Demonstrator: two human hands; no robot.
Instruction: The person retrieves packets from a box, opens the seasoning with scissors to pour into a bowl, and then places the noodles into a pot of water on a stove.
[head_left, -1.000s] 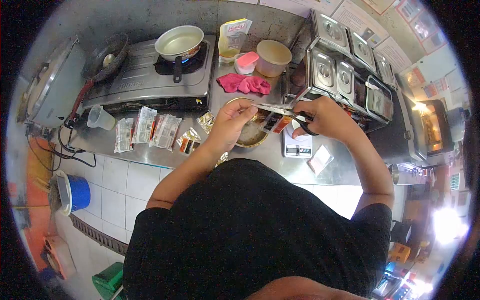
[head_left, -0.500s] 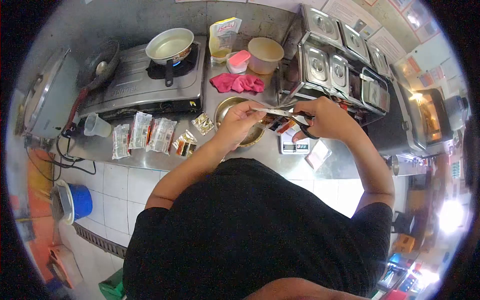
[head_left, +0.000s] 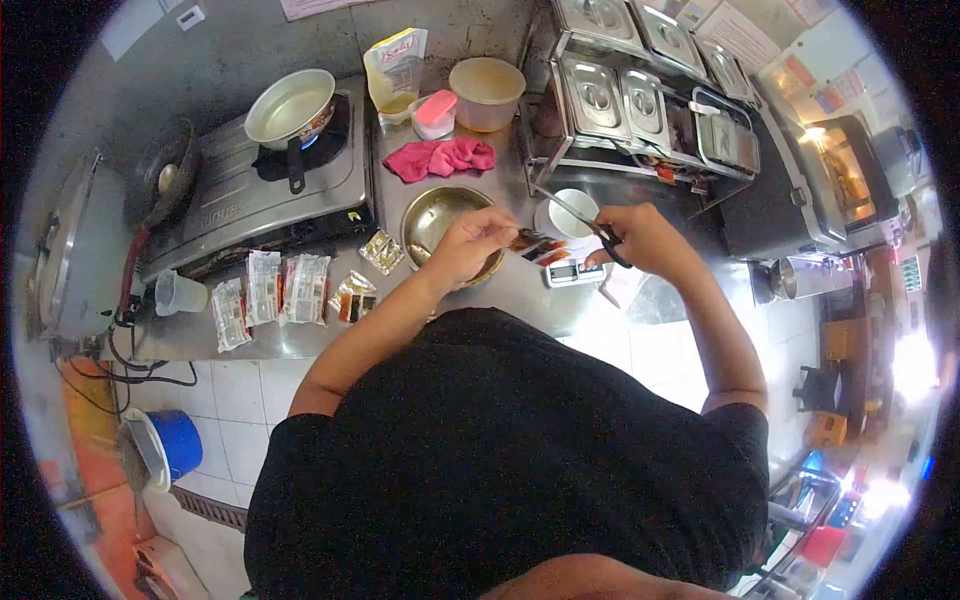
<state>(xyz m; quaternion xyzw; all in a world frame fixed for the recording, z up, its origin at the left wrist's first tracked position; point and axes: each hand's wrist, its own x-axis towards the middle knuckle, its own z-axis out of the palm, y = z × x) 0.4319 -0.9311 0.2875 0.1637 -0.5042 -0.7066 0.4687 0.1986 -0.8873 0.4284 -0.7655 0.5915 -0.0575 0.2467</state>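
- Your left hand (head_left: 470,243) pinches the near end of a strip of seasoning sachets (head_left: 535,246), fingers closed tight on it. The strip runs from the hand toward 3 o'clock.
- Your right hand (head_left: 640,238) grips the black handles of a pair of scissors (head_left: 578,213), fingers closed through the loops. The blades point toward 10 o'clock and sit just above the strip; whether the blades are apart or together is too fine to tell.
- The strip hangs over the rim of a metal bowl (head_left: 432,218), which sits on the steel counter (head_left: 520,300) right under your left hand.
- A small digital scale (head_left: 572,272) lies on the counter just below the strip, at 5 o'clock from it.
- A pink cloth (head_left: 440,158) lies at 12 o'clock from the bowl, near it.
- At 9 o'clock from the bowl, loose foil sachets (head_left: 380,250) lie on the counter, and farther out a row of noodle packets (head_left: 265,290) lies side by side.
- A clear plastic cup (head_left: 180,295) stands at 9 o'clock from the packets.
- A gas stove (head_left: 250,195) sits at 10 o'clock from the bowl, with a pan of liquid (head_left: 290,105) on the right burner over a blue flame.
- A rack of lidded steel containers (head_left: 620,100) stands at 1 o'clock from your right hand.
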